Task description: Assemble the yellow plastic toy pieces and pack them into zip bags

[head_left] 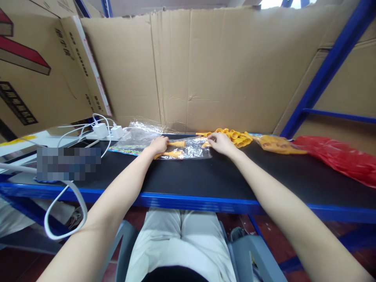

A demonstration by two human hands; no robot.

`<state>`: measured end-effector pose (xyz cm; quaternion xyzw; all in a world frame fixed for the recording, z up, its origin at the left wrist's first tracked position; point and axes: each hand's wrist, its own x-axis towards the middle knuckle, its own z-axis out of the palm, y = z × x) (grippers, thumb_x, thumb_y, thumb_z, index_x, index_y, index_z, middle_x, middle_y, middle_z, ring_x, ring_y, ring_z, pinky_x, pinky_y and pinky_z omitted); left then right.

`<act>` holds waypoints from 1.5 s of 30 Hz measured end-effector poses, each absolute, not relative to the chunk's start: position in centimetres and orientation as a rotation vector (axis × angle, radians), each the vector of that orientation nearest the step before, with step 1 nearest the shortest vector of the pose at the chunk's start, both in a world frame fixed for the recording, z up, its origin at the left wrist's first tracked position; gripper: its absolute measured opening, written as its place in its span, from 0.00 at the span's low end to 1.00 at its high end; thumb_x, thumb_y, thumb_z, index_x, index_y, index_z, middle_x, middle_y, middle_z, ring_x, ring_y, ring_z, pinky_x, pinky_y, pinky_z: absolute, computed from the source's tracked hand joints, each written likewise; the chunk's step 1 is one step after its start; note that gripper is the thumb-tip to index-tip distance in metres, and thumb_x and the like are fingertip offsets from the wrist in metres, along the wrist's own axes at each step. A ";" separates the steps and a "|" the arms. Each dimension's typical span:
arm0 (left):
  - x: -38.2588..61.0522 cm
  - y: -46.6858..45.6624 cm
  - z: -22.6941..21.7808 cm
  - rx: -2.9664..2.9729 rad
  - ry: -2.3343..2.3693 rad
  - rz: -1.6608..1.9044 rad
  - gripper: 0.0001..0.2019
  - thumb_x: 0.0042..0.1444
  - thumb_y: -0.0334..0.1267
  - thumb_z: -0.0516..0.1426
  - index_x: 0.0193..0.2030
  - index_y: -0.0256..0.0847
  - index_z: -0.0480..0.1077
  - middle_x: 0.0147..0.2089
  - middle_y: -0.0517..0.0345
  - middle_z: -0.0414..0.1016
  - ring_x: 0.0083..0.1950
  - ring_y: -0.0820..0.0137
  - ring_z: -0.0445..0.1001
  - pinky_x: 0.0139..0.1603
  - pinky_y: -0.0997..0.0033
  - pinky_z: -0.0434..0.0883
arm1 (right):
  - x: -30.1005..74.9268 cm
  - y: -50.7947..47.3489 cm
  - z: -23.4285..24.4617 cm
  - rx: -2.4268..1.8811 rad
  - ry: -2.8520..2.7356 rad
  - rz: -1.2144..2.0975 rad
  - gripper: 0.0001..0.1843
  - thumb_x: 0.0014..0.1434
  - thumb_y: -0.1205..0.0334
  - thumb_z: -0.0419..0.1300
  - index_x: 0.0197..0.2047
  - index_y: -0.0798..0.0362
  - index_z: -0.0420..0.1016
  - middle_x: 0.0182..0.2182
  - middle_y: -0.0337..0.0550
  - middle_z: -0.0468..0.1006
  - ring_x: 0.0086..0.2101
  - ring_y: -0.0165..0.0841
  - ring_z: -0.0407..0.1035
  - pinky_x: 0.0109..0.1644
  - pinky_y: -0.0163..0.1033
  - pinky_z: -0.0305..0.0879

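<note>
A clear plastic bag (194,150) lies flat on the black tabletop, with a few yellow plastic pieces (177,143) in it, each with a narrow stem and a wider end. My left hand (159,145) is closed on the bag's left part, over the ends of these pieces. At the bag's right end, my right hand (220,143) pinches another yellow piece, whose tip lies at the bag's edge. Just behind my right hand is a pile of loose yellow pieces (239,138) with cupped ends. My fingertips are partly hidden.
More clear bags (141,131) lie at the back left, near white chargers (100,130) and cables. On the right are a bagged bunch of yellow pieces (277,144) and a red plastic bag (337,154). Cardboard (229,70) stands behind; a blue rail (194,201) edges the table.
</note>
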<state>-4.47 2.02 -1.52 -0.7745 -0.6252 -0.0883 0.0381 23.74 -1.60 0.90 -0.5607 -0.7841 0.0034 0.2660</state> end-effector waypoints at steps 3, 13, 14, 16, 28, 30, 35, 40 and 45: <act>-5.1 2.5 -1.7 -2.342 -1.950 -0.262 0.16 0.59 0.35 0.44 0.50 0.42 0.66 0.52 0.49 0.69 0.53 0.61 0.67 0.50 0.63 0.64 | 24.3 -1.4 0.6 -1.673 -2.320 -0.144 0.10 0.54 0.63 0.55 0.38 0.56 0.75 0.40 0.51 0.75 0.41 0.39 0.68 0.43 0.40 0.62; -6.2 3.6 -2.4 -2.355 -1.926 -0.319 0.16 0.59 0.35 0.44 0.50 0.41 0.67 0.52 0.49 0.70 0.51 0.63 0.69 0.48 0.67 0.65 | 23.8 -1.9 0.6 -1.822 -2.404 -0.241 0.15 0.53 0.65 0.53 0.45 0.56 0.69 0.42 0.52 0.74 0.40 0.42 0.70 0.38 0.40 0.62; -6.2 3.6 -2.4 -2.359 -1.920 -0.321 0.16 0.59 0.35 0.44 0.50 0.40 0.67 0.52 0.49 0.70 0.51 0.62 0.69 0.48 0.67 0.65 | 23.8 -2.1 0.7 -1.824 -2.418 -0.242 0.16 0.52 0.66 0.53 0.46 0.55 0.69 0.42 0.52 0.74 0.40 0.42 0.70 0.38 0.40 0.62; -6.3 3.8 -2.5 -2.367 -1.911 -0.328 0.16 0.59 0.35 0.44 0.50 0.40 0.67 0.52 0.48 0.70 0.51 0.62 0.69 0.48 0.66 0.65 | 23.8 -2.5 1.0 -1.815 -2.427 -0.262 0.19 0.50 0.66 0.54 0.47 0.56 0.69 0.43 0.53 0.74 0.40 0.43 0.70 0.38 0.40 0.62; -6.5 4.2 -2.7 -2.391 -1.915 -0.339 0.16 0.59 0.35 0.44 0.50 0.40 0.67 0.51 0.49 0.71 0.50 0.63 0.69 0.48 0.68 0.65 | 24.8 -1.4 2.4 -1.342 -1.627 0.030 0.19 0.46 0.66 0.56 0.44 0.55 0.69 0.39 0.48 0.75 0.37 0.37 0.70 0.44 0.42 0.64; -6.5 4.2 -2.7 -2.393 -1.913 -0.340 0.17 0.59 0.35 0.44 0.50 0.39 0.67 0.51 0.49 0.71 0.51 0.62 0.69 0.48 0.67 0.65 | 24.8 -1.0 2.5 -1.245 -1.474 0.191 0.17 0.47 0.65 0.55 0.43 0.55 0.68 0.36 0.47 0.75 0.32 0.34 0.70 0.39 0.41 0.67; -6.4 4.1 -2.6 -2.398 -1.919 -0.327 0.16 0.59 0.35 0.44 0.49 0.40 0.67 0.51 0.49 0.71 0.51 0.64 0.69 0.48 0.68 0.65 | 23.7 -1.0 2.7 -1.142 -1.211 0.624 0.11 0.52 0.65 0.53 0.42 0.55 0.63 0.27 0.41 0.73 0.19 0.27 0.67 0.29 0.37 0.68; -6.3 4.0 -2.5 -2.404 -1.918 -0.338 0.16 0.59 0.34 0.44 0.50 0.39 0.67 0.52 0.49 0.70 0.52 0.63 0.69 0.49 0.68 0.65 | 23.0 -1.5 1.4 -1.285 -1.328 0.936 0.18 0.53 0.69 0.53 0.49 0.57 0.59 0.29 0.44 0.74 0.22 0.28 0.70 0.30 0.37 0.70; -6.2 3.8 -2.5 -2.416 -1.909 -0.340 0.16 0.58 0.34 0.44 0.49 0.38 0.67 0.51 0.48 0.71 0.51 0.63 0.69 0.50 0.68 0.64 | 23.6 -1.8 0.5 -1.541 -2.029 0.474 0.21 0.48 0.68 0.60 0.47 0.58 0.66 0.40 0.50 0.74 0.36 0.33 0.70 0.41 0.38 0.66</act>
